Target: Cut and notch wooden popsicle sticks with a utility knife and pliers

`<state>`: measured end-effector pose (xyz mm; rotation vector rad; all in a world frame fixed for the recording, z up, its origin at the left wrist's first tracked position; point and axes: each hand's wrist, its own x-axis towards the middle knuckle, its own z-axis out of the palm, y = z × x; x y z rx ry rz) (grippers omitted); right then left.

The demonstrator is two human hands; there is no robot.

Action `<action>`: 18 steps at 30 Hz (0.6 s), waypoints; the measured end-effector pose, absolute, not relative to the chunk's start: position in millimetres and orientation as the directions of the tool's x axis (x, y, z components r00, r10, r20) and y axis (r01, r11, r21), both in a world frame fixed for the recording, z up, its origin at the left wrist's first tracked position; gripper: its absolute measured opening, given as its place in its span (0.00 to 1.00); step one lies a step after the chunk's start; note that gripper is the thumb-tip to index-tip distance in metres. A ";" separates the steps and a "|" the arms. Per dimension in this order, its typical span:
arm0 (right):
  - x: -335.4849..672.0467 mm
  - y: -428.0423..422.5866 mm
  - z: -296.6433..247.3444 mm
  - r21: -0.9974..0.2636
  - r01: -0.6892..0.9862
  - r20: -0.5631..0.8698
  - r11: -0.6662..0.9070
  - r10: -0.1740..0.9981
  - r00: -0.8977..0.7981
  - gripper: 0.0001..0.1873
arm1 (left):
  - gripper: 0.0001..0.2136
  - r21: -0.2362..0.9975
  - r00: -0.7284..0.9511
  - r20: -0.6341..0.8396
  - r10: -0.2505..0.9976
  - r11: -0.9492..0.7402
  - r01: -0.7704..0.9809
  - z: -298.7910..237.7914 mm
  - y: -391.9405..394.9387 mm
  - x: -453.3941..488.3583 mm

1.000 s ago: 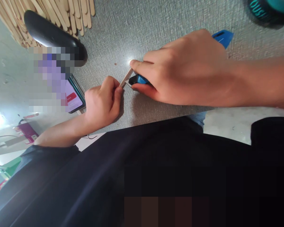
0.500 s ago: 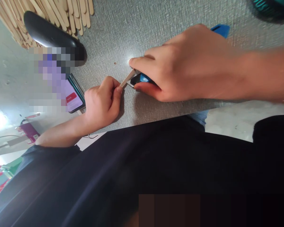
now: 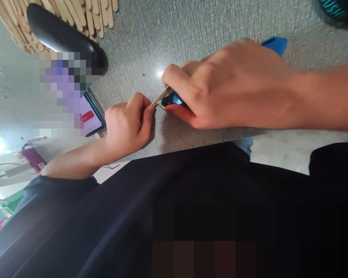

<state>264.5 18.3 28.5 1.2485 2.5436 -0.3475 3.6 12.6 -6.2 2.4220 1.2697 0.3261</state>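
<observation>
My left hand (image 3: 127,125) is a fist on the grey table (image 3: 168,34), pinching one end of a thin wooden stick (image 3: 161,96). My right hand (image 3: 229,85) is wrapped round a blue utility knife (image 3: 174,99); its tail end (image 3: 274,43) sticks out behind my knuckles. The knife's black nose meets the stick just right of my left fingertips. My right forefinger is curled over the stick's far end. Most of the knife is hidden under my hand.
A heap of wooden craft sticks (image 3: 84,15) lies at the top left, with a black rounded object (image 3: 60,36) on it. A phone with a lit screen (image 3: 89,116) lies left of my left hand. A dark teal-lettered object (image 3: 339,9) sits top right. My dark shirt fills the bottom.
My right forefinger has curled from stretched along the stick to bent over it. My left hand shifted slightly right. The view moved a little.
</observation>
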 end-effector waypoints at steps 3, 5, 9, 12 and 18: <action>264.5 17.5 27.7 -0.048 0.782 -0.338 0.622 0.726 -0.598 0.36 | 0.17 0.431 0.566 0.038 0.824 -0.524 0.734 -7.4 12.5 3.7; 265.3 17.4 27.2 -0.036 0.779 -0.329 0.626 0.729 -0.601 0.36 | 0.19 0.432 0.564 0.033 0.825 -0.520 0.737 -8.7 12.5 3.2; 265.0 17.3 27.5 -0.056 0.779 -0.331 0.624 0.725 -0.604 0.37 | 0.21 0.441 0.555 -0.003 0.832 -0.497 0.747 -8.9 12.2 1.8; 264.3 16.9 28.2 -0.072 0.780 -0.349 0.621 0.717 -0.603 0.38 | 0.20 0.432 0.550 -0.019 0.835 -0.489 0.758 -7.5 12.0 1.4; 264.5 17.9 29.8 -0.060 0.772 -0.368 0.633 0.704 -0.607 0.38 | 0.21 0.447 0.556 -0.008 0.831 -0.495 0.745 -7.4 12.5 2.0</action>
